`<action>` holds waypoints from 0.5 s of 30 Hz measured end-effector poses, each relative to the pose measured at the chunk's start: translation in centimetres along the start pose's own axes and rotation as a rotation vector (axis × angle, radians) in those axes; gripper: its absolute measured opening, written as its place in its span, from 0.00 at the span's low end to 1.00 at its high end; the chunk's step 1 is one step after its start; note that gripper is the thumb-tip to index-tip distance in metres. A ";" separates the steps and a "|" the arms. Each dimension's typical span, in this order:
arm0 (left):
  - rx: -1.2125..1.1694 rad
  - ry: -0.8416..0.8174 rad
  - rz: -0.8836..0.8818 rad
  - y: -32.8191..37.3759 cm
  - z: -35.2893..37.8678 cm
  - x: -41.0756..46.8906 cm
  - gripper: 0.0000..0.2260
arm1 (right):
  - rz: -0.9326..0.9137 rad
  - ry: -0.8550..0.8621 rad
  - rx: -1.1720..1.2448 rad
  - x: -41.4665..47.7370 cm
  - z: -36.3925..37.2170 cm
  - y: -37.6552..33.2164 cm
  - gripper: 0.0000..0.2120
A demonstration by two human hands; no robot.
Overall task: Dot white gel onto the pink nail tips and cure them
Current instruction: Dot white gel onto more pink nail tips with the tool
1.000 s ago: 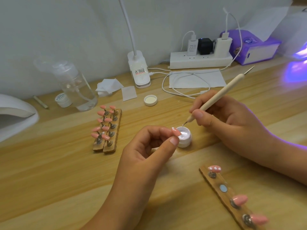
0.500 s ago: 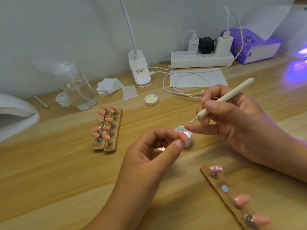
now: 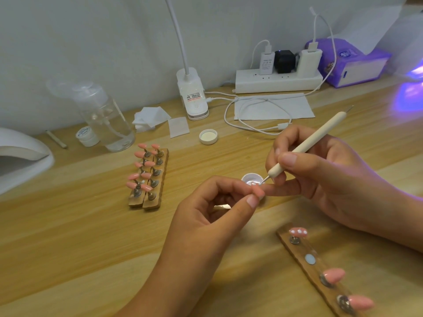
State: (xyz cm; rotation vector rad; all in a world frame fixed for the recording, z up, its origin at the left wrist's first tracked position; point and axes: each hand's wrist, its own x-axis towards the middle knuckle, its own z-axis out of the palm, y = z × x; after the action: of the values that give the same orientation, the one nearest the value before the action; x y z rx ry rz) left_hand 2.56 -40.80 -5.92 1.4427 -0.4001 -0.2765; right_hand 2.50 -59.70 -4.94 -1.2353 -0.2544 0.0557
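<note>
Holding a small pink almond-shaped nail tip (image 3: 259, 191) between thumb and forefinger, the left hand (image 3: 206, 216) was positioned before the round white gel pot (image 3: 250, 178) on the light wooden desk (image 3: 91, 248). A slender cream dotting pen (image 3: 306, 145) was gripped by the right hand (image 3: 332, 179), metal point set at the nail tip.

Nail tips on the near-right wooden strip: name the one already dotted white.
The far-end nail tip on the wooden strip carries white dots; the middle nail tip and nearest nail tip are plain pink.

2 bare forearms end in the left hand (image 3: 212, 216) and right hand (image 3: 332, 179) (fingernails short, natural).
</note>
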 end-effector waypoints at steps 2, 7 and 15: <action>-0.002 -0.002 -0.002 0.0 0.0 0.0 0.08 | -0.002 -0.004 -0.004 0.0 0.0 0.0 0.02; -0.009 0.000 -0.007 0.0 0.0 -0.1 0.08 | -0.008 -0.012 0.001 0.0 0.0 0.1 0.02; 0.000 0.004 -0.008 0.0 0.0 0.0 0.09 | -0.005 -0.021 -0.020 0.1 -0.1 0.2 0.02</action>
State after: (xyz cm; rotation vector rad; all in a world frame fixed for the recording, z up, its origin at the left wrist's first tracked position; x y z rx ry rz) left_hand 2.54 -40.74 -5.93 1.4453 -0.3918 -0.2798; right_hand 2.61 -59.73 -5.12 -1.2545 -0.2769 0.0620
